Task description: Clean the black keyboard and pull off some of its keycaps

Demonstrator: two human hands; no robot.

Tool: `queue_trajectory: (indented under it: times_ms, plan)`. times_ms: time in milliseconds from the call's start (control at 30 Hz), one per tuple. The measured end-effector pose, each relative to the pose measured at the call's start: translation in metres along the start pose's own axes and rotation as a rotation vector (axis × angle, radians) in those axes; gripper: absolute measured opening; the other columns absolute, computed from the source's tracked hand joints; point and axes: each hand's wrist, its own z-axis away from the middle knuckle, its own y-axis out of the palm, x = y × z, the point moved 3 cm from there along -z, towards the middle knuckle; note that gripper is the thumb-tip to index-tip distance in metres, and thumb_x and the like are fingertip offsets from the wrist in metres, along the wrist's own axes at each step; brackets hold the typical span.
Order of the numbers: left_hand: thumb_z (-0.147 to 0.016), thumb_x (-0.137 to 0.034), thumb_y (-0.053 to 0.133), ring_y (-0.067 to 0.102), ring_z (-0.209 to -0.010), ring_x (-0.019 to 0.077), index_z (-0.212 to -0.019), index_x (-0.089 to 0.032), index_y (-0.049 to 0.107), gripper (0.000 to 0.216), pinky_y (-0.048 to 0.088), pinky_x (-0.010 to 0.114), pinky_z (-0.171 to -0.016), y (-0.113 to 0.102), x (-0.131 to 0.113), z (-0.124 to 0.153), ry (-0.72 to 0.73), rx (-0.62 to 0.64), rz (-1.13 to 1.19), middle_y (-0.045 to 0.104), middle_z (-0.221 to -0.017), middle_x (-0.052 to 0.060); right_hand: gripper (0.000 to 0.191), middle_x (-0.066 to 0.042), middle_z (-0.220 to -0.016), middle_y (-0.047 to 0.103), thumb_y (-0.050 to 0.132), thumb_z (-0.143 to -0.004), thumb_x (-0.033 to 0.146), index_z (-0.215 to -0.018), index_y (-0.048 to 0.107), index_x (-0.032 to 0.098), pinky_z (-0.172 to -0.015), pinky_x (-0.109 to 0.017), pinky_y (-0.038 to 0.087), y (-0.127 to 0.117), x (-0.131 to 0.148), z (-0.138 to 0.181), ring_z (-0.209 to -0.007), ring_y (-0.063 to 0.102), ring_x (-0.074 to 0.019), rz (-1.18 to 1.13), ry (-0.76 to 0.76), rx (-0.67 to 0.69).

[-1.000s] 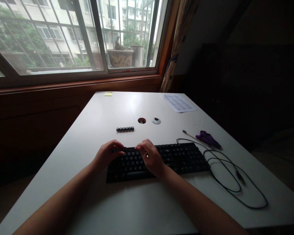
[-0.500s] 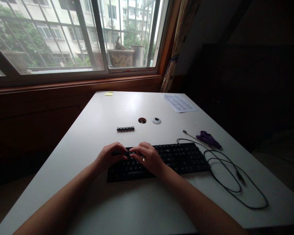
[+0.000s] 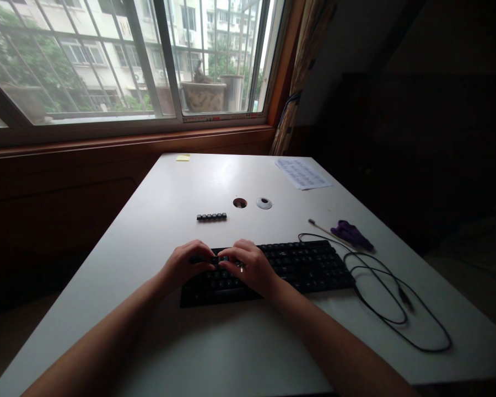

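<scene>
A black keyboard (image 3: 297, 267) lies on the white table (image 3: 215, 176), and both my hands rest on its left part. My left hand (image 3: 186, 263) is curled over the upper left keys, fingertips pressed down. My right hand (image 3: 250, 267), with a ring on one finger, is bent in a pinch, its fingertips meeting the left hand's over the keys. What the fingers hold is hidden. A short row of loose black keycaps (image 3: 211, 216) lies on the table beyond the keyboard.
The keyboard's black cable (image 3: 392, 309) loops over the table at the right. A purple cloth (image 3: 351, 234) and a thin stick (image 3: 320, 226) lie right of the keyboard. Farther back are a cable hole (image 3: 240, 203), its white cap (image 3: 264, 203), a paper sheet (image 3: 301, 173) and a yellow note (image 3: 183, 157).
My hands have drawn together over the keyboard's upper left keys: the right hand's fingers shifted left and the left hand's fingers right. In the last half second they hardly moved.
</scene>
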Motion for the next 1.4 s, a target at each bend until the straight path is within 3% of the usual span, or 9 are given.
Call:
queue_trajectory:
  times_ms: [633, 1400]
  plan:
    - [-0.084, -0.034, 0.077, 0.067, -0.077, 0.0164, -0.094, -0.017, 0.067, 0.022, 0.053, 0.026, -0.070, 0.001, -0.004, 0.000, 0.046, 0.013, -0.013, 0.070, -0.086, 0.006, 0.010, -0.001, -0.074, 0.063, 0.070, -0.088, 0.026, -0.097, 0.070, 0.021, -0.074, -0.032, 0.044, 0.001, 0.001, -0.001, -0.073, 0.057, -0.0172, -0.004, -0.005, 0.026]
    - [-0.090, -0.020, 0.067, 0.066, -0.077, 0.0146, -0.101, -0.018, 0.069, 0.012, 0.053, 0.025, -0.070, -0.001, -0.011, -0.002, 0.041, -0.014, -0.050, 0.069, -0.086, 0.005, 0.013, -0.001, -0.076, 0.061, 0.065, -0.091, 0.024, -0.103, 0.068, 0.022, -0.075, -0.032, 0.047, -0.002, 0.002, 0.001, -0.075, 0.057, -0.0170, -0.059, 0.037, -0.011]
